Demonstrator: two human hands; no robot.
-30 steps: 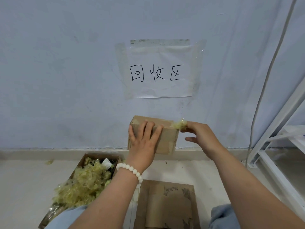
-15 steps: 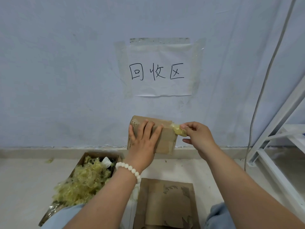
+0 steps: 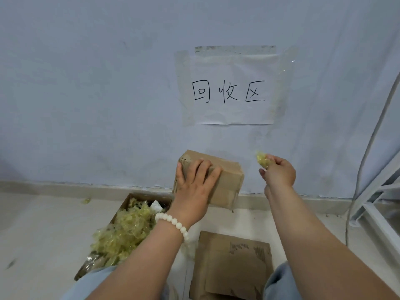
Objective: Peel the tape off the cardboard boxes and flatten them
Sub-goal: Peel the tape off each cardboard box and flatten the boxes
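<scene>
Two hands: left hand (image 3: 192, 191) grips cardboard box (image 3: 229, 180); right hand (image 3: 279, 173) pinches tape wad (image 3: 262, 159), now pulled free toward 3 o'clock.

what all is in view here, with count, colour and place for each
small box: one, brown, held up before the wall
tape wad: one, yellowish, beside the box, apart
scrap box: one, brown, floor at left
tape scraps: heap, yellowish, in the scrap box
flat cardboard: one, brown, floor, lower centre
paper sign: one, white, taped to wall
cable: one, grey, wall at right
metal frame: one, white, far right
bracelet: one, white beads, on the wrist
left hand: one, grips the small box
right hand: one, pinches the tape wad
</scene>
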